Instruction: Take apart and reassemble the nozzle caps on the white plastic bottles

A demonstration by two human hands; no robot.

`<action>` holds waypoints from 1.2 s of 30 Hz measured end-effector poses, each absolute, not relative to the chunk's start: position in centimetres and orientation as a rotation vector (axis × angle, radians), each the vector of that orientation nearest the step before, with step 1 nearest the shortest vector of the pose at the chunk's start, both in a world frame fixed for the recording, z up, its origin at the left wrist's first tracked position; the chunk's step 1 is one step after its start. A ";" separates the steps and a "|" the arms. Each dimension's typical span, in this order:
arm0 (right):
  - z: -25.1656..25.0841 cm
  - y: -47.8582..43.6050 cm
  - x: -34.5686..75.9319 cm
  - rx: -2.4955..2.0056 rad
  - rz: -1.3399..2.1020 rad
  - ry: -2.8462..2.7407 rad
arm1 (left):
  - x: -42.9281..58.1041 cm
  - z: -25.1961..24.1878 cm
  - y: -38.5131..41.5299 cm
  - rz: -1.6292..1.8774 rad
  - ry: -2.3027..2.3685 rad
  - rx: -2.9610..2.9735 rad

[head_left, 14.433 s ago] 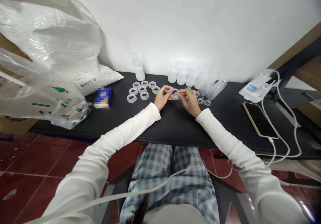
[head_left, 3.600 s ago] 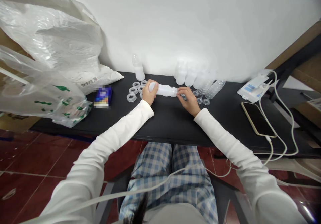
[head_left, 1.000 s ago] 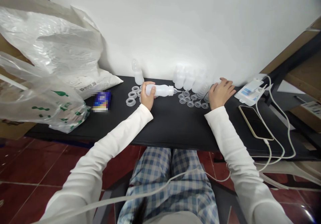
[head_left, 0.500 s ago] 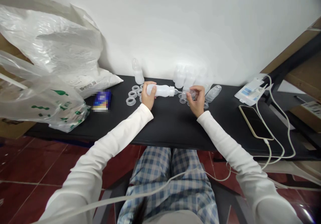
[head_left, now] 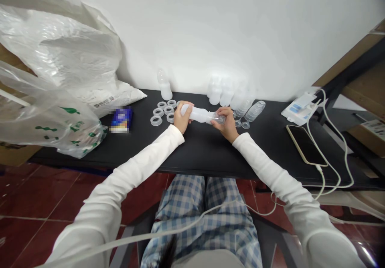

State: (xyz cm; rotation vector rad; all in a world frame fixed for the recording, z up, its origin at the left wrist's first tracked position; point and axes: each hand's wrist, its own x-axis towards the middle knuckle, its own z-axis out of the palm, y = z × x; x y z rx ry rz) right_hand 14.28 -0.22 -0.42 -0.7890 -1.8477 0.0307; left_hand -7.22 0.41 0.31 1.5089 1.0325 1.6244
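My left hand [head_left: 182, 117] is closed around the base of a white baby bottle [head_left: 198, 114], which lies sideways above the table. At its right end my right hand [head_left: 226, 123] grips a clear bottle cap [head_left: 219, 118], which now sits over the bottle's tip. Several translucent collar rings [head_left: 156, 120] lie beside my left hand. Behind them stands a capped bottle [head_left: 165, 85]. To the right of my right hand are clear nipples [head_left: 246, 125] and stacked clear caps [head_left: 255, 111]. White bottles [head_left: 214, 91] stand by the wall.
Large plastic bags [head_left: 66, 67] fill the left side, with a blue box [head_left: 121, 119] beside them. On the right a phone [head_left: 306, 144] is plugged into a white cable [head_left: 333, 172], near a white package [head_left: 300, 107]. The black table [head_left: 204, 152] ends just before my lap.
My right hand has moved left and brought the clear cap over the tip of the bottle, where a gap was before. The bottle has shifted slightly right and tilted down at that end.
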 end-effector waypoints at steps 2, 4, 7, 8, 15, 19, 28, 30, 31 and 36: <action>-0.3 -0.1 14.4 -0.679 -0.080 -1.853 | -6.7 0.5 0.0 1.510 1.021 1.405; 0.0 0.0 14.4 -0.548 -0.194 -1.849 | -6.3 0.9 -0.6 1.388 1.001 1.313; 0.5 0.0 14.2 -0.483 -0.277 -1.790 | -5.9 1.7 -1.4 1.293 0.985 1.218; 0.5 -0.1 14.0 -0.503 -0.281 -1.768 | -5.8 1.8 -1.6 1.289 0.981 1.216; 0.2 -1.2 13.1 -0.975 -0.083 -1.646 | -6.6 1.4 -1.2 1.534 1.013 1.758; 0.7 -1.3 13.5 -1.121 0.048 -1.625 | -7.4 1.7 -0.8 1.457 0.970 2.140; 1.9 -1.4 14.5 -1.075 0.076 -1.609 | -8.7 3.2 0.1 1.116 1.087 2.674; 1.8 -1.4 14.6 -1.003 0.131 -1.656 | -9.1 3.2 0.7 1.161 1.199 2.630; 1.9 -1.4 14.7 -0.980 0.145 -1.669 | -9.4 3.2 1.2 1.223 1.290 2.557; 2.5 -1.2 15.3 -1.124 -0.228 -2.069 | -11.1 2.8 4.8 1.586 1.662 1.949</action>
